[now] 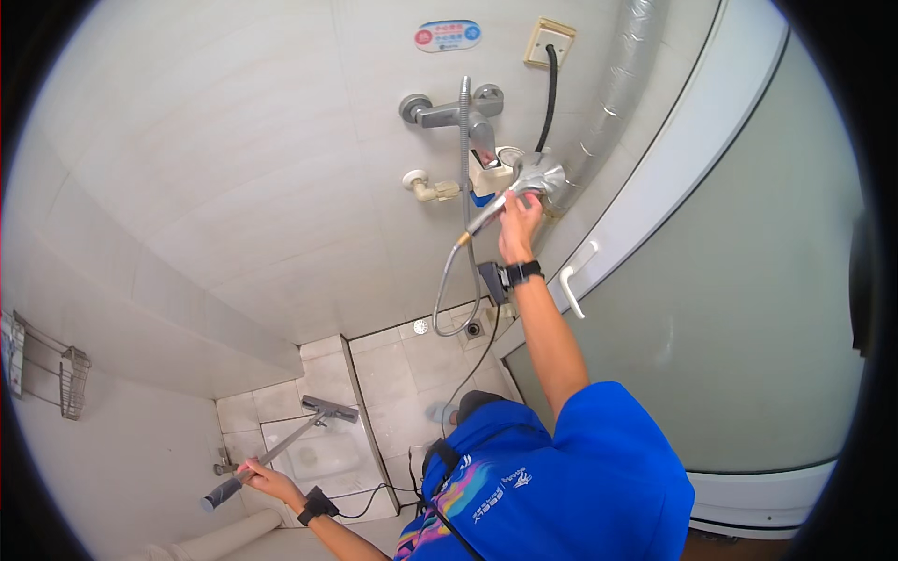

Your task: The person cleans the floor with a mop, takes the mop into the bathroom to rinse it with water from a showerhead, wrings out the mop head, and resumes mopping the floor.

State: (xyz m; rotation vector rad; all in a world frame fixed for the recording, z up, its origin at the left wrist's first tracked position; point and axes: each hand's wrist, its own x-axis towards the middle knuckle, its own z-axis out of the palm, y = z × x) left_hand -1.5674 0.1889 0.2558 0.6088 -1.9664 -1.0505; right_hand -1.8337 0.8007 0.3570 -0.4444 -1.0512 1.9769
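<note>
My right hand (520, 223) is raised to the wall and grips a chrome hand shower head (539, 173) by its handle, near the head. From the handle's lower end a metal shower hose (436, 298) hangs in a loop and runs up past the chrome mixer tap (449, 114). Low on the other side, my left hand (268, 481) holds a grey floor squeegee (284, 445) near its dark grip. The squeegee's head (330, 408) is over the raised tiled step, beside a white squat toilet basin (323, 456).
On the right stands a frosted door (701, 294) with a white handle (572, 280). A foil-wrapped pipe (617, 91) runs beside its frame. A floor drain (474, 328) lies by the wall. A wire rack (72, 382) hangs at left. Black cables (477, 368) trail from my wrist straps.
</note>
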